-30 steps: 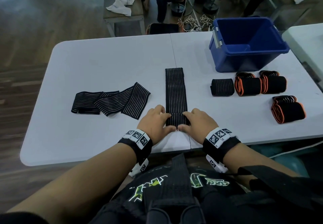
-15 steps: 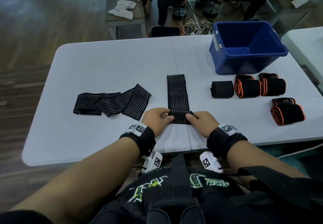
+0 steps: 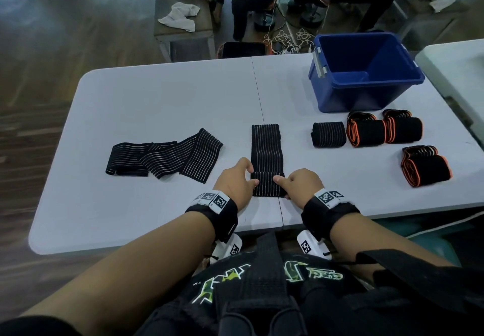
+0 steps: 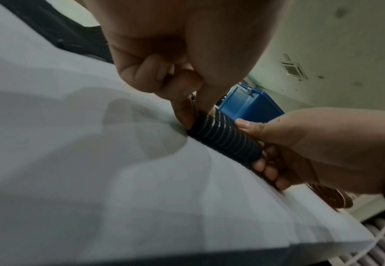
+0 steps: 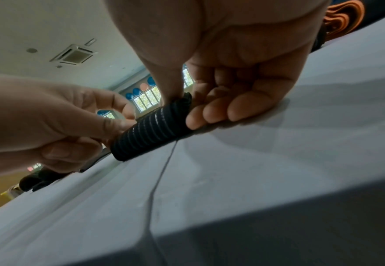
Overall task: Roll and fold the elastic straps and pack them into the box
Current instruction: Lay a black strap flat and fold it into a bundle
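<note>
A black striped elastic strap (image 3: 266, 149) lies lengthwise in the middle of the white table (image 3: 157, 105), its near end wound into a small roll (image 3: 267, 183) (image 4: 226, 138) (image 5: 150, 133). My left hand (image 3: 235, 182) (image 4: 182, 100) pinches the roll's left end between thumb and fingers. My right hand (image 3: 301, 182) (image 5: 212, 108) grips its right end, thumb on top. The blue box (image 3: 364, 73) stands open at the far right. Another striped strap (image 3: 165, 156) lies folded flat at the left.
A rolled striped strap (image 3: 328, 134) and two orange-edged rolls (image 3: 366, 132) (image 3: 403, 129) lie in front of the box, a third orange-edged roll (image 3: 427, 169) nearer the right edge. A second white table (image 3: 455, 68) adjoins at the right. People sit at a bench (image 3: 183, 21) beyond.
The roll has grown thicker and the flat part of the strap is shorter. Both hands have shifted from pressing on top to holding the roll's ends.
</note>
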Demonstrator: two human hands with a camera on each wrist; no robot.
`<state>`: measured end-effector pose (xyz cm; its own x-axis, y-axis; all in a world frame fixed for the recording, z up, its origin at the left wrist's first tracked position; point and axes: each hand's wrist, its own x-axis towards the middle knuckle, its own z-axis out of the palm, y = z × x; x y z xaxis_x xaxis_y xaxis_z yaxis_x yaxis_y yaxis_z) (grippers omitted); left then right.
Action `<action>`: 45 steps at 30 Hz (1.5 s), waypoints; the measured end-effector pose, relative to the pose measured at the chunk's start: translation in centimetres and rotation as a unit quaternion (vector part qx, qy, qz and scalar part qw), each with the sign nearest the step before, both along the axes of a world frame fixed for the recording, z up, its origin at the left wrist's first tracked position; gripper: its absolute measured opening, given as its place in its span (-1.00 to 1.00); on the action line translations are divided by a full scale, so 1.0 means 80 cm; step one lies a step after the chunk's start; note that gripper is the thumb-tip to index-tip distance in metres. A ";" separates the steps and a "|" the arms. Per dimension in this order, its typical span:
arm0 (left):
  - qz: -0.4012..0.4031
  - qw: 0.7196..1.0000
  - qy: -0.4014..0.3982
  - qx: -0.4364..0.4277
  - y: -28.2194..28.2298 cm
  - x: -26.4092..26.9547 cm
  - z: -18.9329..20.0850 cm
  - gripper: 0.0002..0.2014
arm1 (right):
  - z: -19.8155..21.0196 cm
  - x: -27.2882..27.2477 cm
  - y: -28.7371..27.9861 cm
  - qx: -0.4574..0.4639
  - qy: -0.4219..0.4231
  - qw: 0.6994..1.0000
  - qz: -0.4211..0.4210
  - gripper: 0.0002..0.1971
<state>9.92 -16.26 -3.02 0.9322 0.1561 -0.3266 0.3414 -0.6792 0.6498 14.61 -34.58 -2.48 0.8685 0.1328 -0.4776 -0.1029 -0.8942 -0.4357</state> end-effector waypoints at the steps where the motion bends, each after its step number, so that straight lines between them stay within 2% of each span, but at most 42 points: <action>1: -0.015 1.000 -0.005 0.005 0.000 0.000 0.000 -0.81 | 0.000 -0.001 0.000 -0.002 -0.011 1.000 -0.005 -0.50; 4: -0.056 0.998 -0.027 0.026 0.000 -0.003 -0.001 -0.85 | 0.003 -0.010 0.000 0.032 -0.072 0.997 -0.016 -0.66; 7: -0.084 0.994 -0.044 0.052 0.000 -0.002 -0.001 -0.86 | 0.002 -0.014 0.003 0.033 -0.131 0.989 0.059 -0.80; 9: -0.094 0.992 -0.042 0.069 0.001 -0.002 -0.002 -0.78 | 0.003 -0.017 0.007 0.019 -0.143 0.985 0.091 -0.92; 11: -0.109 0.990 -0.035 0.077 0.005 -0.003 -0.003 -0.60 | 0.003 -0.018 0.005 0.004 -0.146 0.983 0.110 -0.84; 14: -0.153 0.985 0.000 0.075 0.015 -0.008 -0.002 -0.23 | 0.003 -0.017 -0.006 -0.010 -0.125 0.984 0.126 -0.61; 15: -0.157 0.985 0.011 0.069 0.017 -0.008 -0.002 -0.18 | 0.003 -0.016 -0.010 -0.014 -0.112 0.985 0.132 -0.53; 18: -0.125 0.991 0.009 0.042 0.021 -0.002 -0.010 -0.34 | 0.000 -0.014 -0.016 0.010 -0.071 0.990 0.125 -0.40; 20: -0.094 0.995 0.001 0.020 0.020 0.003 -0.013 -0.49 | -0.004 -0.012 -0.017 0.045 -0.056 0.993 0.089 -0.42; 22: -0.072 0.997 0.001 -0.006 0.018 0.007 -0.013 -0.60 | -0.006 -0.009 -0.016 0.082 -0.050 0.994 0.051 -0.55; 24: -0.057 0.998 0.010 -0.023 0.016 0.012 -0.014 -0.66 | -0.006 -0.005 -0.012 0.109 -0.043 0.993 0.017 -0.77; 26: -0.042 0.998 0.025 -0.041 0.012 0.017 -0.013 -0.61 | -0.004 0.002 -0.011 0.121 -0.036 0.992 -0.016 -0.78; 28: -0.040 0.998 0.036 -0.039 0.007 0.023 -0.011 -0.59 | -0.004 0.010 -0.011 0.109 -0.033 0.993 -0.034 -0.61; 32: -0.072 0.995 0.070 0.021 -0.002 0.032 -0.005 -0.52 | -0.005 0.019 -0.010 0.065 -0.016 0.997 -0.042 -0.48; 38: -0.061 0.992 0.094 0.065 -0.009 0.037 -0.003 -0.49 | -0.010 0.025 -0.002 0.008 0.010 0.999 -0.051 -0.34; 40: -0.033 0.995 0.061 0.068 -0.006 0.033 -0.002 -0.58 | -0.011 0.029 -0.001 0.001 0.023 0.999 -0.049 -0.33; 42: -0.015 0.998 -0.005 0.060 0.000 0.025 -0.003 -0.66 | -0.011 0.031 0.001 -0.006 0.034 0.998 -0.045 -0.36; 45: -0.101 0.990 -0.059 0.079 0.011 0.015 -0.013 -0.34 | -0.009 0.033 0.002 -0.013 0.036 0.998 -0.054 -0.46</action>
<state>11.14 -15.35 -4.04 0.9798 0.0022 -0.2000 0.1156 -0.8221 0.5574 17.29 -34.42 -3.21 0.8400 0.0262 -0.5420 -0.2305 -0.8870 -0.4002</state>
